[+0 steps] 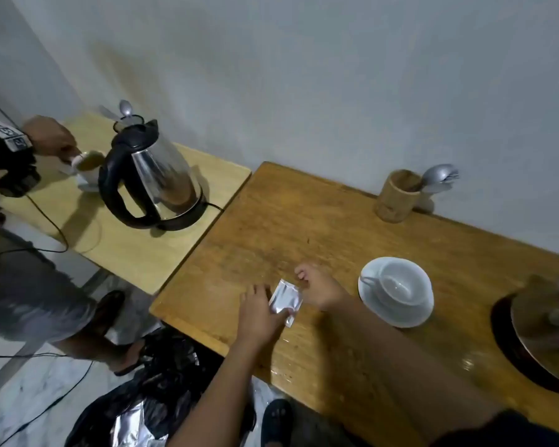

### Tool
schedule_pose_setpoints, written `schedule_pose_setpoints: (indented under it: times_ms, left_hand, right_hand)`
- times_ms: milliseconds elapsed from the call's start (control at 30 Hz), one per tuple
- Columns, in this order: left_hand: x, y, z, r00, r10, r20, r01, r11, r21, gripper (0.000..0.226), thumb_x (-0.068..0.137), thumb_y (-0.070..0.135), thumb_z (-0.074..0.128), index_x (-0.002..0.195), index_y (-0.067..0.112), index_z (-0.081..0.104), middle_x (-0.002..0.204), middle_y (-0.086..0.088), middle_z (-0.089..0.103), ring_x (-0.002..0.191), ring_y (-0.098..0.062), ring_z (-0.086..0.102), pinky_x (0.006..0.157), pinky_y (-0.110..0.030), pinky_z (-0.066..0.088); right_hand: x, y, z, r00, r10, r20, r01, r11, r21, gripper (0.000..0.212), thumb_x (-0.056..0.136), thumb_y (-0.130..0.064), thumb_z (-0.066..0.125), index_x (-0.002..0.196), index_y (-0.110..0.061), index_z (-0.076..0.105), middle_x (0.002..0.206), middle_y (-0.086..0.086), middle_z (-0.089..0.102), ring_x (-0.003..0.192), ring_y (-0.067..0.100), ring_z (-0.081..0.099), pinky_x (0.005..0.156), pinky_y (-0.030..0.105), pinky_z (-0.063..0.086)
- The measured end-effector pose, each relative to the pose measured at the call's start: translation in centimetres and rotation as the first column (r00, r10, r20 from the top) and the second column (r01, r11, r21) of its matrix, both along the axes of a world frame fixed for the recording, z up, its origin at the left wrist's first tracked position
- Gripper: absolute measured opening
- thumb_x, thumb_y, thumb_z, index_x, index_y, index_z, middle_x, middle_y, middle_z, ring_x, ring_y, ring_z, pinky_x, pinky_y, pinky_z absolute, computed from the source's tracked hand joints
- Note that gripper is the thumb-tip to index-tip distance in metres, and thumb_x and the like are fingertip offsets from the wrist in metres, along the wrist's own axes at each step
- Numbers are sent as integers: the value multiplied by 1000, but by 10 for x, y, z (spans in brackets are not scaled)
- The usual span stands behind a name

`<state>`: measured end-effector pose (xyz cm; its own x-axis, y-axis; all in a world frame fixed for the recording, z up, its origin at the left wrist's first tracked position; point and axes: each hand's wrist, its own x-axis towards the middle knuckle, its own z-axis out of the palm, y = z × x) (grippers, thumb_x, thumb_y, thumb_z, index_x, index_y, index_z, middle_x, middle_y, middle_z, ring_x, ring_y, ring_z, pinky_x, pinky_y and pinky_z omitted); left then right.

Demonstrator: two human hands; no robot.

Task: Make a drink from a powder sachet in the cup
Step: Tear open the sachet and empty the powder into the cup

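Note:
A small silver powder sachet sits just above the brown wooden table near its front left corner. My left hand pinches its lower edge between thumb and fingers. My right hand grips its upper right edge. To the right, an empty white cup stands on a white saucer, handle pointing left.
A steel kettle with black handle stands on a lighter side table at left, where another person's hand holds a second cup. A wooden holder with spoons is by the wall. A dark round object sits at right. A black bag lies on the floor.

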<state>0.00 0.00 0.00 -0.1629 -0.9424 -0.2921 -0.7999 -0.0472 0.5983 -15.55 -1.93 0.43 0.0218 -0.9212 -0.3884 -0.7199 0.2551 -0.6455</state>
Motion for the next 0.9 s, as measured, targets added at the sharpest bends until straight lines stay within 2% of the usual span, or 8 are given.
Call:
schedule_pose_setpoints:
  times_ms: [100,233,300,367,433,633,700,900]
  left_hand:
    - [-1,-1,-5,1000,3,7,-3,1000,-29,65,69,42,73,120,11,50,119,-7,53,113,-25,43,95,-34,41]
    - [3,-2,-13,994,21,-110,-20,1000,12,50,65,35,75,107,15,57,105,-1,59,103,-21,47,80,-28,42]
    - [5,-5,-15,985,17,-173,-12,999,33,41,61,32,75,96,18,59,97,-1,60,94,-20,52,71,-27,41]
    - [8,-9,-12,972,14,-235,3,997,74,31,60,21,74,86,18,57,89,-1,57,81,-17,55,62,-21,42]
    - [9,-12,-1,924,27,-382,41,985,169,22,69,6,71,76,16,53,79,-1,54,67,-9,53,52,-11,41]
    - [0,-40,48,750,27,-661,136,971,195,4,81,6,66,84,8,64,60,7,56,51,1,51,52,-19,41]
    - [-9,-48,65,710,27,-704,152,970,191,13,80,2,65,93,4,66,63,9,65,55,1,59,53,-15,47]
    - [-40,-63,104,698,-89,-710,242,963,117,11,83,2,61,91,5,66,73,0,67,59,-1,60,57,-14,47]
  right_hand:
    - [8,-4,-5,999,23,-40,-22,1000,12,40,80,-1,55,119,-7,53,122,13,54,116,28,50,94,30,41]
    - [15,-9,-10,998,19,-68,-15,998,53,35,77,-1,54,111,-11,55,118,14,57,110,27,50,85,28,40]
    - [17,-9,-8,999,4,-53,-1,998,61,24,78,0,52,90,-20,55,100,11,61,90,21,54,71,25,39]
    - [15,-8,0,1000,-10,-2,10,997,73,29,80,1,50,70,-26,49,77,1,57,70,16,50,62,26,39]
    - [10,-6,17,998,0,55,-5,997,77,31,80,0,51,64,-26,49,64,-6,50,60,12,45,59,27,36]
    - [-13,-5,82,979,-78,189,78,997,5,14,81,-7,54,76,-18,58,68,-1,54,63,14,48,53,27,35]
    - [-22,-5,98,969,-118,218,129,991,-37,15,84,-10,54,76,-21,58,68,-2,55,63,12,49,56,27,37]
    - [-44,7,131,949,-198,244,256,939,-231,15,84,-6,60,87,-20,62,69,-6,53,56,0,46,49,11,36]
